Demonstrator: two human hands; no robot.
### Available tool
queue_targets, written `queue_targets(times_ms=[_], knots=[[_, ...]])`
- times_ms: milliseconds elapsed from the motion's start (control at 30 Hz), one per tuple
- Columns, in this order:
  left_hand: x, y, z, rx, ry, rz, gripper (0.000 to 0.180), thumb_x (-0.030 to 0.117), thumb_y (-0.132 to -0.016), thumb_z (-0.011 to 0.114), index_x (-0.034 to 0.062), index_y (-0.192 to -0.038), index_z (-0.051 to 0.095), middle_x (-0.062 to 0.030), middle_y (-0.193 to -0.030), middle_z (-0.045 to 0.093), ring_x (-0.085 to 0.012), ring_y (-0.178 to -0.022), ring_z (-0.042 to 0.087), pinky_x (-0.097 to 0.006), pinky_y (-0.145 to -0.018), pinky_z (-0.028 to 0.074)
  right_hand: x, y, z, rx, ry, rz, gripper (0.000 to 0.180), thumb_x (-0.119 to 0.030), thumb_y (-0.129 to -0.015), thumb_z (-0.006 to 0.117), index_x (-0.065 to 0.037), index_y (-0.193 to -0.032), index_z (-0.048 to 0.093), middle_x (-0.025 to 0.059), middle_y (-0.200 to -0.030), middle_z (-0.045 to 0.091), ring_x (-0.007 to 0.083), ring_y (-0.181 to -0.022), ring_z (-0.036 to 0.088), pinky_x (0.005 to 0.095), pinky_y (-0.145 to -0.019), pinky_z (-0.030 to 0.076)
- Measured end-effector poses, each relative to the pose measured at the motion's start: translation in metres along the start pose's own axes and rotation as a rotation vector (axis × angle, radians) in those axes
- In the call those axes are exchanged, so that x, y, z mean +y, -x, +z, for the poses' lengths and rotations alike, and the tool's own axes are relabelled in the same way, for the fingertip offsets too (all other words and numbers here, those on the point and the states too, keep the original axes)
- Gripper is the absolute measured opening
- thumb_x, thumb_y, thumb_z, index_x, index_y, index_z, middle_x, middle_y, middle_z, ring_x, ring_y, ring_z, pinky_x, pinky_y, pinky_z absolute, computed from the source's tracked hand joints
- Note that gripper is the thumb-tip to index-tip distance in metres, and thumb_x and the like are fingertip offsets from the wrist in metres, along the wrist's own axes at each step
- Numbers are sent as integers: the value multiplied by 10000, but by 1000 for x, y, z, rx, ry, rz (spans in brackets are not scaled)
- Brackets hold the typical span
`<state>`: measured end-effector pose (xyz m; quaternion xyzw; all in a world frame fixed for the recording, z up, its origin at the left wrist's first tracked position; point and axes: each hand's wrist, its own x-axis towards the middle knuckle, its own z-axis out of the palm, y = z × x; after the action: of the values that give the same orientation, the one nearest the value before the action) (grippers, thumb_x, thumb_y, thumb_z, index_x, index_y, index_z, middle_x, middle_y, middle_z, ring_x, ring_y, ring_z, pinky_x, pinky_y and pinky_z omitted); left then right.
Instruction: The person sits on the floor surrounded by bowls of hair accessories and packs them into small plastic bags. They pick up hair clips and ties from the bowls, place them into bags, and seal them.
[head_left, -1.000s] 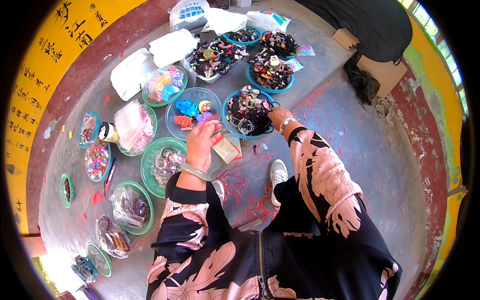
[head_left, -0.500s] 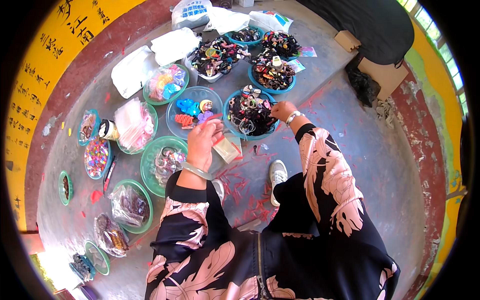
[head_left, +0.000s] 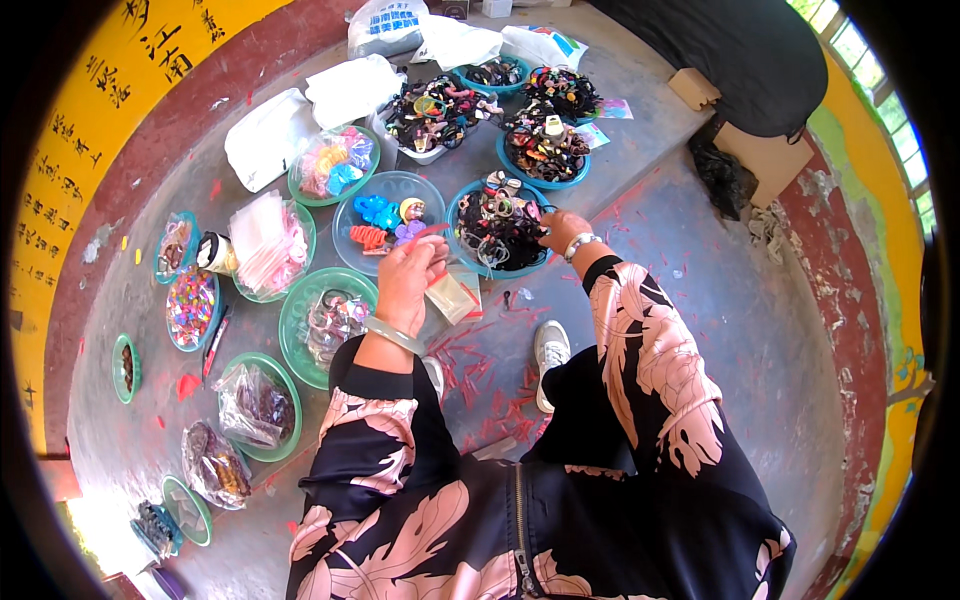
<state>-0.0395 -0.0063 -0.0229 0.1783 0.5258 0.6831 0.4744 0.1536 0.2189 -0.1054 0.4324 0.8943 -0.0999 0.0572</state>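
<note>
My left hand [head_left: 412, 282] is closed, with a red-edged clear plastic bag [head_left: 434, 231] showing at its fingertips. Just beside that hand is a pale packet with red edging [head_left: 453, 298]; whether the fingers touch it I cannot tell. At the right rim of a blue basin [head_left: 462, 252], my right hand [head_left: 563, 231] has its fingers bent down among dark hair ties [head_left: 505, 222]. What those fingertips grip, if anything, is hidden. A clear round tray [head_left: 352, 213] with blue, orange and purple hair accessories lies beyond my left hand.
More basins of hair ties [head_left: 545, 145] stand farther off, near white sacks [head_left: 352, 90]. Green basins of bagged goods [head_left: 285, 330] line the left side. Red strips [head_left: 480, 375] litter the floor around my shoes [head_left: 551, 350]. A cardboard piece [head_left: 765, 165] lies at the far right.
My right hand has shifted slightly down and left, closer over the basin's right rim, its fingers bent lower. My left hand holds nearly the same place.
</note>
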Motion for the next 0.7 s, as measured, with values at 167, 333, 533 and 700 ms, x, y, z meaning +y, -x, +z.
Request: queue_targets(times_ms=[167,333,533,700], knots=[[-2,-2,3,-19,-11,-2,210,158,-855,514,-2,-955,604,-68,-900,611,-124,-823,587,-240,-732,474,-14,-2,16,47,185,-17,259,-158,-795,501,-71,-1029,574,119,-1011,600,277,-1005,538,373,-819,460],[0,-1,2,-7,-12,-6,200,137,-851,512,-6,-966,592,-78,-898,616,-143,-832,595,-252,-738,473,2,-19,15,46,4,122,237,-161,-762,515,-134,-959,645,130,-928,637,299,-847,612,391,-754,488],[1,-1,1,-6,8,-9,206,144,-854,511,-3,-975,592,-74,-907,611,-136,-836,590,-239,-737,470,29,-18,-7,-7,-779,197,182,-196,-779,587,-97,-907,672,81,-783,659,210,-723,629,330,-640,500],[-1,-2,-2,-9,11,4,206,150,-853,519,-1,-973,593,-73,-911,612,-131,-840,588,-237,-734,468,5,5,-45,-144,-1523,236,183,-141,-863,523,-21,-981,594,77,-826,643,171,-731,618,263,-619,487]])
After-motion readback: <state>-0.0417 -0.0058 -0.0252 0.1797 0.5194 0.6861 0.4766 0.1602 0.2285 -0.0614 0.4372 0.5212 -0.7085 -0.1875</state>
